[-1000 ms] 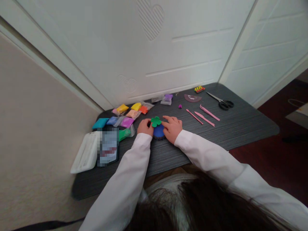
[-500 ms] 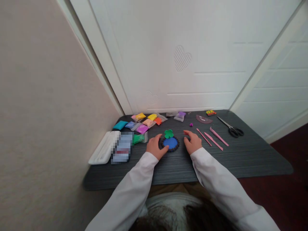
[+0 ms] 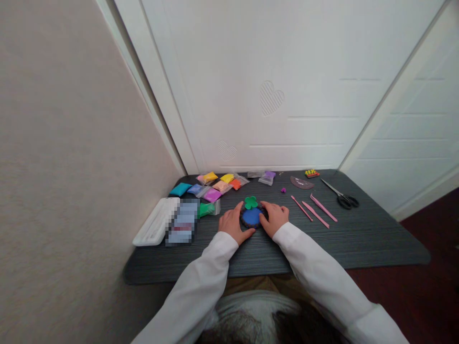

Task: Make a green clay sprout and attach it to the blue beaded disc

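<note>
A round blue clay disc (image 3: pixel 251 216) with a dark rim lies on the dark striped table (image 3: pixel 358 239). A green clover-shaped clay piece (image 3: pixel 251 202) sits at its far edge. My left hand (image 3: pixel 233 224) cups the disc's left side, fingers curled against the rim. My right hand (image 3: pixel 275 217) presses against the disc's right side, fingers bent round it. Both arms wear white sleeves.
Several small bags of coloured clay (image 3: pixel 213 186) lie at the back left, beside a white tray (image 3: pixel 156 227) and a blurred card. To the right lie pink modelling tools (image 3: pixel 314 209), black scissors (image 3: pixel 342 197), a brown half-disc (image 3: pixel 301 182) and a tiny purple bit (image 3: pixel 283 190).
Half a second ago my right hand lay apart from the disc; it has moved left onto its right edge. My left hand stays at the left edge. The camera view has risen.
</note>
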A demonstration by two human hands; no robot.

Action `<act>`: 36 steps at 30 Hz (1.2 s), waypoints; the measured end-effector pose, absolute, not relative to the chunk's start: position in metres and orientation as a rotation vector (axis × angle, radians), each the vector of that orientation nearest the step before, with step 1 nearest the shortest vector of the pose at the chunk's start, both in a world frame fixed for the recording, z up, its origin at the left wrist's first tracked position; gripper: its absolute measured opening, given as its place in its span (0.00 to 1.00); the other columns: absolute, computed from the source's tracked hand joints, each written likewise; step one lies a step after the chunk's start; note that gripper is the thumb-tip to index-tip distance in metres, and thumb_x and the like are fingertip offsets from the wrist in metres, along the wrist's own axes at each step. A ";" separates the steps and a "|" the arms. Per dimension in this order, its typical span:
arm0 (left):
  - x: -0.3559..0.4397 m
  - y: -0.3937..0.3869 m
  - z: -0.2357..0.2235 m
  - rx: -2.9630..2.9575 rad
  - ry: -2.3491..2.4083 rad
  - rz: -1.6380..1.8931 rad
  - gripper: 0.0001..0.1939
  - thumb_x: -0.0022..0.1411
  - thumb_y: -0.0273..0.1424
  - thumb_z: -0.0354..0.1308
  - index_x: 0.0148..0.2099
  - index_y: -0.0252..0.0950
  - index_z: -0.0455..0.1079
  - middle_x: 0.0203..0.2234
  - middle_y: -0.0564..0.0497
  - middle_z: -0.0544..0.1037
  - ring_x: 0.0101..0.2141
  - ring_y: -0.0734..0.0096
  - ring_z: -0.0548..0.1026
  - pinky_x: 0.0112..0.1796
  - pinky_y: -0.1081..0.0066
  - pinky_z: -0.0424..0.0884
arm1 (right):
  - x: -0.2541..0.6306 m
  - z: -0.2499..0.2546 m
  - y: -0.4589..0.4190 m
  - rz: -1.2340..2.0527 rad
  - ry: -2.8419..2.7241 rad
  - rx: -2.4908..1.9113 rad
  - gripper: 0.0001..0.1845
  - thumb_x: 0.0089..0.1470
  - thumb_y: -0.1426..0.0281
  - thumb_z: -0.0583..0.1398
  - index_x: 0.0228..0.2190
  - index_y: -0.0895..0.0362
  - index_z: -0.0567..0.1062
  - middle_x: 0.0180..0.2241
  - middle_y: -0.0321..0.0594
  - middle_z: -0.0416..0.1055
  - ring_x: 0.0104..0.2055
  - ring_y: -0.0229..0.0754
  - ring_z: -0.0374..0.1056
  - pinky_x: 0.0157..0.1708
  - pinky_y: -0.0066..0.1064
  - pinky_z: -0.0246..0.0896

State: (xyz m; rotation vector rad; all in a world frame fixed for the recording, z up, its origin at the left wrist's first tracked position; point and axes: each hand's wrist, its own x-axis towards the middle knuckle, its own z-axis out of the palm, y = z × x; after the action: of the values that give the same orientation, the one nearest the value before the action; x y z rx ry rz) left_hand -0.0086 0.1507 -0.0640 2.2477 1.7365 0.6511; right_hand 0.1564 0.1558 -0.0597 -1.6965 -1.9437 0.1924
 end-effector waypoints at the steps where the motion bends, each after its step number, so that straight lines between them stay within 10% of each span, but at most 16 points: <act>1: -0.008 0.151 -0.064 2.244 1.737 0.656 0.46 0.39 0.44 0.59 0.59 0.38 0.44 0.45 0.45 0.68 0.46 0.55 0.64 0.45 0.60 0.59 | 0.156 -0.061 0.157 0.192 -1.946 -1.695 0.20 0.47 0.67 0.51 0.45 0.54 0.63 0.42 0.42 0.69 0.46 0.44 0.60 0.44 0.40 0.39; 12: -0.009 0.151 -0.065 2.269 1.694 0.732 0.47 0.38 0.44 0.60 0.58 0.36 0.46 0.44 0.44 0.69 0.45 0.53 0.65 0.43 0.58 0.60 | 0.157 -0.063 0.164 0.285 -1.878 -1.678 0.20 0.46 0.66 0.53 0.44 0.51 0.64 0.37 0.37 0.71 0.43 0.42 0.62 0.42 0.39 0.42; 19: -0.034 0.146 -0.050 2.366 1.745 0.953 0.22 0.49 0.28 0.50 0.49 0.36 0.61 0.47 0.46 0.67 0.49 0.62 0.61 0.49 0.62 0.53 | 0.174 -0.056 0.159 0.237 -1.760 -1.664 0.18 0.47 0.67 0.53 0.43 0.53 0.65 0.42 0.40 0.69 0.46 0.44 0.61 0.44 0.41 0.43; 36: -0.064 0.176 -0.058 2.314 2.118 0.680 0.13 0.54 0.30 0.46 0.41 0.35 0.66 0.36 0.45 0.74 0.40 0.62 0.70 0.42 0.63 0.60 | 0.208 -0.064 0.140 0.086 -1.705 -1.532 0.12 0.46 0.70 0.53 0.35 0.55 0.71 0.39 0.41 0.70 0.43 0.43 0.64 0.45 0.39 0.48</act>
State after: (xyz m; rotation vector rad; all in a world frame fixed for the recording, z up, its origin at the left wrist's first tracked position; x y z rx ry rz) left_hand -0.0642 0.1758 -0.0584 2.3135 2.1184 0.6801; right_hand 0.2076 0.1397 -0.0644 -1.5316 -1.7053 0.0858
